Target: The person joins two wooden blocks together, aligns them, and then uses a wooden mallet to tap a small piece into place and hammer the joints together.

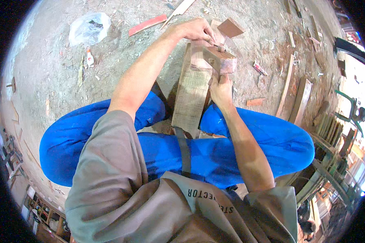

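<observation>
My right hand [222, 89] is closed around the handle of a wooden mallet, just below its block-shaped head [223, 62]. The mallet head is raised over the far end of a thick wooden beam [192, 93], hiding part of it. The beam runs away from me between my bent legs. Beyond the mallet head, my left hand [196, 30] is bent over the beam's far end with its fingers pinched together. Whatever lies between those fingers is too small and too covered to name. A brown wood block [231, 27] sits just right of the left hand.
Wood chips and scraps litter the dirt floor. A red strip [148, 25], a clear plastic bag [90, 28] and a white bottle [89, 58] lie at the far left. On the right are a small tube [260, 68], long boards [300, 99] and stacked timber [327, 127].
</observation>
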Available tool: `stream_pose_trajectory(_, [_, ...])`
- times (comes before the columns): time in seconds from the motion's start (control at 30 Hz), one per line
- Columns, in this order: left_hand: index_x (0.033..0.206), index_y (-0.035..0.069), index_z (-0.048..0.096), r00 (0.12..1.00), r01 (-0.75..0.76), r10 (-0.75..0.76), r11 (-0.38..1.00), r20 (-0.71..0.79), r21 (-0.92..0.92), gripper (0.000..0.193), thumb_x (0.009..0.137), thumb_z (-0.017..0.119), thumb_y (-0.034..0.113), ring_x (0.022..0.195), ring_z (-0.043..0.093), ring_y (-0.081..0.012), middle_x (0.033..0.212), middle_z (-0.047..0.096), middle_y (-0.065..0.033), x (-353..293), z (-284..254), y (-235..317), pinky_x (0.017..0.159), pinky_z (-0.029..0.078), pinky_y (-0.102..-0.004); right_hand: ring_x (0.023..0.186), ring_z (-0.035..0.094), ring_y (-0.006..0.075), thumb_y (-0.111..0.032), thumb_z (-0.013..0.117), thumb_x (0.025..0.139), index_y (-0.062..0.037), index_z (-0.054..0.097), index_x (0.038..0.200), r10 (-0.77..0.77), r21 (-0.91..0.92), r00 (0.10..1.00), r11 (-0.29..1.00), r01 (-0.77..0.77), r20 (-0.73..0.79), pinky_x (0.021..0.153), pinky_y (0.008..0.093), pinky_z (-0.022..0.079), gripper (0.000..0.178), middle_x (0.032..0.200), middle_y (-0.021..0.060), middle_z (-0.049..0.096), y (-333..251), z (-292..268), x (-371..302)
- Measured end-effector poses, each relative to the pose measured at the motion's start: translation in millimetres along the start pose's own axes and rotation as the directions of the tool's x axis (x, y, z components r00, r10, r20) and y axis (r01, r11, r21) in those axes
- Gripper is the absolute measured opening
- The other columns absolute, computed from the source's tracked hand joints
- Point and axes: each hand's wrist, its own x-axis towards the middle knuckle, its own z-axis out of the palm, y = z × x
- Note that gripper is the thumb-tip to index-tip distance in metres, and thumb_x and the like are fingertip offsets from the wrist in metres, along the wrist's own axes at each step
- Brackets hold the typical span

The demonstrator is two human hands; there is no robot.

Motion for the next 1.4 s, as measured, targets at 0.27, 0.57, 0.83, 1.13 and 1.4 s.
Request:
stream_pose_trajectory(0.27, [0.097,0.010,0.082,0.990,0.040,-0.044,0.999,-0.138,-0.032,0.019,0.082,0.080,0.021,0.093,0.070,-0.0121,0.100,0.078,-0.0023,-1.2,11.7,-20.8,0.090,0.052,-0.0298,0.065,0.070,0.0389,-0.012,0.055,0.098,0.0082,0.056,0.103,0.013,-0.003,1.000,1.000,-0.013,0.022,0.060,0.0479,0.054,0.021,0.070,0.0224,0.067,-16.8,-6.3,-0.4])
stream_pose_trajectory(0.57, [0.093,0.011,0.082,0.977,0.076,-0.071,0.997,-0.200,0.018,0.018,0.082,0.078,0.025,0.087,0.070,-0.0100,0.094,0.079,-0.0016,0.6,20.8,-11.1,0.081,0.053,-0.0298,0.080,0.068,0.0489,-0.014,0.053,0.100,0.0071,0.057,0.106,0.020,0.012,0.999,1.000,-0.020,-0.046,0.068,0.0525,0.052,0.023,0.083,0.0306,0.067,-18.2,-8.7,-1.1])
stream_pose_trajectory(0.83, [0.096,0.011,0.081,0.966,0.031,-0.020,0.999,-0.256,0.040,0.017,0.084,0.079,0.023,0.082,0.070,-0.0111,0.091,0.078,-0.0020,4.4,27.6,-19.1,0.078,0.054,-0.0300,0.080,0.069,0.0480,-0.019,0.054,0.101,0.0067,0.059,0.108,0.144,0.061,0.990,0.988,-0.144,0.001,0.070,0.0528,0.053,0.027,0.085,0.0310,0.068,-25.7,-10.9,-2.0])
stream_pose_trajectory(1.13, [0.095,0.008,0.081,0.940,0.181,-0.216,0.972,-0.265,-0.150,0.018,0.086,0.077,0.023,0.067,0.060,-0.0075,0.074,0.074,-0.0026,-22.6,23.6,-18.0,0.064,0.049,-0.0291,0.094,0.067,0.0514,-0.028,0.059,0.100,0.0099,0.059,0.111,0.222,0.085,0.975,0.972,-0.221,-0.010,0.078,0.0532,0.051,0.040,0.093,0.0350,0.067,-56.9,-35.1,13.1])
stream_pose_trajectory(1.4, [0.089,0.005,0.076,0.932,-0.096,0.126,0.990,-0.340,0.105,0.031,0.090,0.069,0.035,0.066,0.064,-0.0243,0.079,0.069,-0.0189,-10.5,23.8,-26.1,0.064,0.049,-0.0404,0.083,0.065,0.0413,-0.026,0.055,0.101,0.0060,0.061,0.115,0.299,-0.043,0.954,0.953,-0.299,0.003,0.075,0.0516,0.051,0.035,0.094,0.0267,0.068,-45.4,-32.8,29.4])
